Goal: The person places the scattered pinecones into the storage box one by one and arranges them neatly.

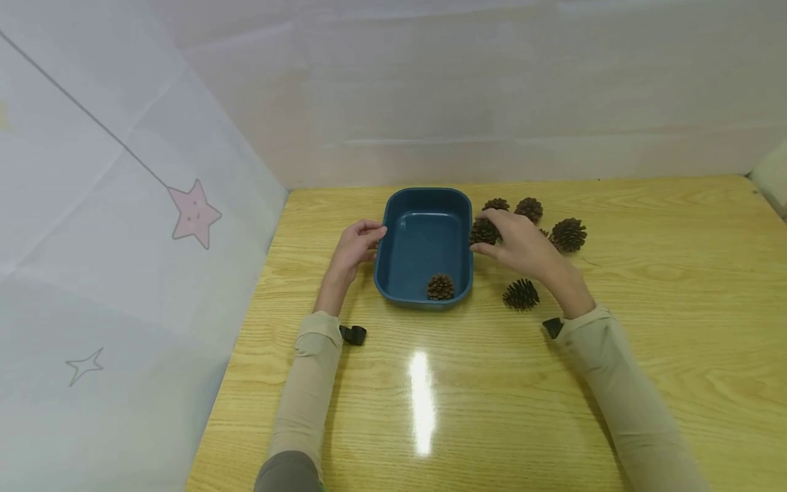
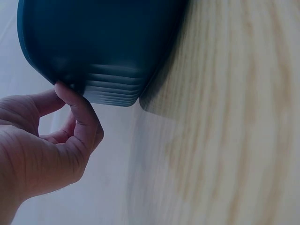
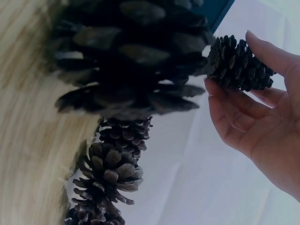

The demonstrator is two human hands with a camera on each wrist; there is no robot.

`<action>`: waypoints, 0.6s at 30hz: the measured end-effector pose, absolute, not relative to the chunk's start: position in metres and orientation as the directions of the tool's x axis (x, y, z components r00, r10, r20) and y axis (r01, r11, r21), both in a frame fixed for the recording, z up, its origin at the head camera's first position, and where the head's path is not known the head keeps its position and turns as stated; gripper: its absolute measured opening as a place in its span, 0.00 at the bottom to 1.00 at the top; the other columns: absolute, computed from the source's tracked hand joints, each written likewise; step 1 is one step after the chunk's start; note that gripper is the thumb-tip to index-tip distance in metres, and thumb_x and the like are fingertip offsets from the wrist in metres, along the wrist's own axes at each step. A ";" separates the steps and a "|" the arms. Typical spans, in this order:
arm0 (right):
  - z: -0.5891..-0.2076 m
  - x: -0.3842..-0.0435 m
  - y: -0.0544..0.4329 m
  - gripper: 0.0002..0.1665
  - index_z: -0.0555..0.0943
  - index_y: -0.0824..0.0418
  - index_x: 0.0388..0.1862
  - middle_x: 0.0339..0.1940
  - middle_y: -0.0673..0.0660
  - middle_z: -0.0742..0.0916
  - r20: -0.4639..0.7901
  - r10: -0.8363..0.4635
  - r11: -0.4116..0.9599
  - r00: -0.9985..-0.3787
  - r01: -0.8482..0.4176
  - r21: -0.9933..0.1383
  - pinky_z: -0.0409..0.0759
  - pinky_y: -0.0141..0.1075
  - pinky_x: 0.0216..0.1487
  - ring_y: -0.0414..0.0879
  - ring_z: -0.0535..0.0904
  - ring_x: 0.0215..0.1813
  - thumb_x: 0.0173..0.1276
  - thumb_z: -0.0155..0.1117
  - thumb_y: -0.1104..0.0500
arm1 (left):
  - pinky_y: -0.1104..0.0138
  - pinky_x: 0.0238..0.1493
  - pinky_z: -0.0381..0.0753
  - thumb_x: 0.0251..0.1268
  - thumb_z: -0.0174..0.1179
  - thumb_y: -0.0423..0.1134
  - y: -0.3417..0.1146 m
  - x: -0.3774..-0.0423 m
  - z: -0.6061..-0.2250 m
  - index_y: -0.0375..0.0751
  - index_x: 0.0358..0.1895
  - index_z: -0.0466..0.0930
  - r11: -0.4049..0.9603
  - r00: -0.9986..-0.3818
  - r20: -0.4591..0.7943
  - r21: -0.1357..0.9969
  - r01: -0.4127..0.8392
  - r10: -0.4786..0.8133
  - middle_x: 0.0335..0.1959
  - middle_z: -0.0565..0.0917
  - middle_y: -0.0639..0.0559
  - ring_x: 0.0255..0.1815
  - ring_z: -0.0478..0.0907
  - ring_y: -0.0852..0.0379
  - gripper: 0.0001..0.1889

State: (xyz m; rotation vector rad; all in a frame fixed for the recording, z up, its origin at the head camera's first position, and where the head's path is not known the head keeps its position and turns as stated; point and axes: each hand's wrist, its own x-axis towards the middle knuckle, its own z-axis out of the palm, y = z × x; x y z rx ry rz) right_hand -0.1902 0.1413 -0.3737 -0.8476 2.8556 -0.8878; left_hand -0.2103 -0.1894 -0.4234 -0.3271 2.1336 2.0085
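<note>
A dark blue rectangular tub (image 1: 424, 303) stands on the wooden table, and one brown pine cone (image 1: 440, 287) lies inside at its near right corner. On the tub's left side, my left hand (image 1: 355, 247) holds the rim; the left wrist view shows bent fingers (image 2: 84, 115) right at the edge. My right hand (image 1: 522, 247) is just beyond the tub's right wall and grips another pine cone (image 3: 240, 65) between thumb and fingertips. That cone overlaps the tub's right rim in the head view.
Several loose pine cones (image 1: 568, 235) lie right of the tub, partly behind the right hand. A single dark cone (image 1: 521, 294) sits nearer, beside the right wrist. White sheeting (image 1: 492, 102) rises behind the table (image 1: 492, 396) and along its left side.
</note>
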 end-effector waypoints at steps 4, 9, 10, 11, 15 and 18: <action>-0.373 -0.191 0.139 0.34 0.74 0.72 0.68 0.63 0.72 0.81 0.140 -0.526 0.674 -0.839 -0.512 -0.533 0.77 0.58 0.61 0.66 0.80 0.60 0.72 0.73 0.55 | 0.71 0.29 0.79 0.75 0.65 0.41 -0.190 -0.210 -0.424 0.36 0.57 0.80 0.057 -0.957 -0.288 0.956 -0.289 -0.028 0.39 0.82 0.51 0.32 0.79 0.59 0.15; -0.372 -0.191 0.136 0.32 0.75 0.70 0.66 0.61 0.70 0.83 0.153 -0.527 0.670 -0.836 -0.520 -0.530 0.79 0.57 0.58 0.63 0.82 0.55 0.71 0.74 0.55 | 0.70 0.30 0.80 0.75 0.65 0.41 -0.189 -0.210 -0.424 0.37 0.57 0.80 0.058 -0.958 -0.287 0.956 -0.288 -0.025 0.40 0.82 0.51 0.33 0.79 0.58 0.15; -0.372 -0.191 0.135 0.32 0.75 0.69 0.66 0.61 0.69 0.83 0.152 -0.526 0.671 -0.837 -0.518 -0.531 0.79 0.56 0.57 0.63 0.82 0.54 0.71 0.74 0.54 | 0.70 0.30 0.80 0.75 0.65 0.42 -0.189 -0.210 -0.423 0.37 0.57 0.79 0.058 -0.958 -0.285 0.956 -0.286 -0.024 0.40 0.82 0.51 0.33 0.79 0.58 0.16; -0.371 -0.191 0.134 0.32 0.75 0.69 0.66 0.61 0.69 0.83 0.148 -0.524 0.671 -0.839 -0.514 -0.534 0.79 0.56 0.57 0.62 0.83 0.52 0.71 0.74 0.54 | 0.70 0.30 0.79 0.75 0.65 0.42 -0.189 -0.210 -0.423 0.37 0.57 0.79 0.059 -0.958 -0.285 0.957 -0.286 -0.023 0.41 0.82 0.50 0.33 0.79 0.58 0.16; -0.368 -0.190 0.129 0.33 0.74 0.69 0.68 0.63 0.70 0.81 0.124 -0.535 0.666 -0.836 -0.507 -0.547 0.78 0.57 0.58 0.61 0.83 0.48 0.72 0.73 0.54 | 0.70 0.31 0.80 0.75 0.65 0.42 -0.188 -0.211 -0.423 0.37 0.58 0.79 0.065 -0.958 -0.286 0.956 -0.287 -0.022 0.41 0.82 0.51 0.34 0.80 0.58 0.16; -0.366 -0.189 0.125 0.33 0.73 0.70 0.70 0.65 0.71 0.80 0.108 -0.548 0.659 -0.830 -0.507 -0.555 0.77 0.58 0.60 0.62 0.83 0.51 0.73 0.72 0.54 | 0.70 0.31 0.79 0.75 0.65 0.42 -0.188 -0.211 -0.422 0.37 0.58 0.79 0.069 -0.958 -0.286 0.955 -0.287 -0.021 0.41 0.82 0.51 0.34 0.79 0.58 0.17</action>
